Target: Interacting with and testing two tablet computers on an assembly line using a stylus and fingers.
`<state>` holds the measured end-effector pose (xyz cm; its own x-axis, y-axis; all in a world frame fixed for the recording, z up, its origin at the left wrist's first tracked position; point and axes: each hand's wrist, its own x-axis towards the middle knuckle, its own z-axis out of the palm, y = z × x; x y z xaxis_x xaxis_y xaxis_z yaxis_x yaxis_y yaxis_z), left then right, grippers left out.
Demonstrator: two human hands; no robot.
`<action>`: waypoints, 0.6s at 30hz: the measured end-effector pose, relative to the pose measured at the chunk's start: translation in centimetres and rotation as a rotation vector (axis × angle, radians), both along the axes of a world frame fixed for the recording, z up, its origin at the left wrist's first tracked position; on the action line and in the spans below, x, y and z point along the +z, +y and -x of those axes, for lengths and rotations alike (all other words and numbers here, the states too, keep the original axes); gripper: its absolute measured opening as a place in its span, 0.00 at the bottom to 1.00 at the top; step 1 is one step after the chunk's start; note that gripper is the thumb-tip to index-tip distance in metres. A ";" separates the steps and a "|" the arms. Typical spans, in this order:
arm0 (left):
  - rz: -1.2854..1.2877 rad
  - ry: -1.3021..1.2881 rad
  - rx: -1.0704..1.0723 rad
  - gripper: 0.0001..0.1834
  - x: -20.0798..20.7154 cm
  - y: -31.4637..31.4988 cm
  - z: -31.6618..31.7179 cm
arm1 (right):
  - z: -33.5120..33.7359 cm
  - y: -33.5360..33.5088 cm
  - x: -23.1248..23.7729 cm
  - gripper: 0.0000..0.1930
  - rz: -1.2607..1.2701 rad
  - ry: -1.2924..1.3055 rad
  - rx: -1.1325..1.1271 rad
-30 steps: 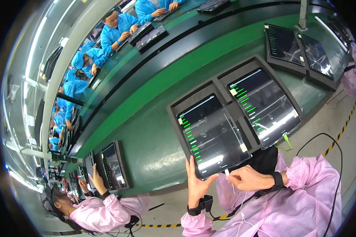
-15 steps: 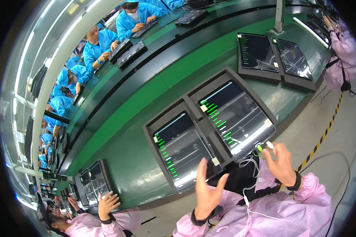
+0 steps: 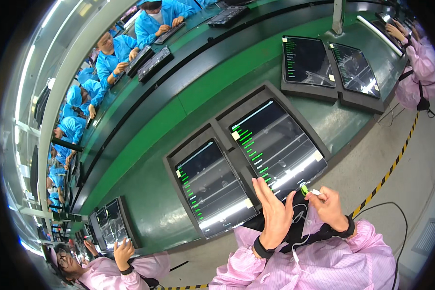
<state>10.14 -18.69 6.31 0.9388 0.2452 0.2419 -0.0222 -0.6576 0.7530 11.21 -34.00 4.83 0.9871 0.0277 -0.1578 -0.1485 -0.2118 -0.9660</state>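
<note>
Two dark tablets lie in grey foam trays on the green bench before me, a left tablet (image 3: pixel 210 186) and a right tablet (image 3: pixel 274 147), both showing green text lines. My left hand (image 3: pixel 271 210) is flat with fingers apart, its fingertips at the near edge of the right tablet. My right hand (image 3: pixel 329 206) pinches a small green-tipped cable plug (image 3: pixel 305 189) just beside that tablet's near corner. A thin white cable (image 3: pixel 302 239) hangs from the plug over my pink sleeves.
Another pair of tablets (image 3: pixel 328 65) sits further right on the bench, by a person in pink (image 3: pixel 418 58). A co-worker in pink (image 3: pixel 108 268) stands at my left with more tablets (image 3: pixel 108 224). People in blue (image 3: pixel 113 53) work across the conveyor. Yellow-black floor tape (image 3: pixel 386 176) runs at right.
The view has shifted, so the tablets sit higher and further left. My right hand, which reached toward the right tablet's edge with the plug, has drawn back near my left hand.
</note>
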 end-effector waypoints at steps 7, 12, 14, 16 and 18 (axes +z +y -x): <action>0.050 0.058 -0.039 0.46 1.3 1.3 0.3 | 1.5 0.8 1.6 0.19 0.107 0.078 0.256; 0.195 0.148 0.065 0.40 5.4 9.8 2.1 | 1.7 6.3 1.8 0.07 0.066 -0.410 0.578; 0.127 0.115 0.171 0.33 5.6 14.9 2.0 | 2.4 8.4 1.3 0.05 -0.007 -0.432 0.688; 0.156 0.179 0.259 0.32 5.0 19.3 1.2 | 2.8 9.9 1.5 0.05 -0.049 -0.459 0.769; 0.061 0.166 0.277 0.29 4.0 23.3 0.7 | 3.2 10.9 1.6 0.06 -0.054 -0.488 0.824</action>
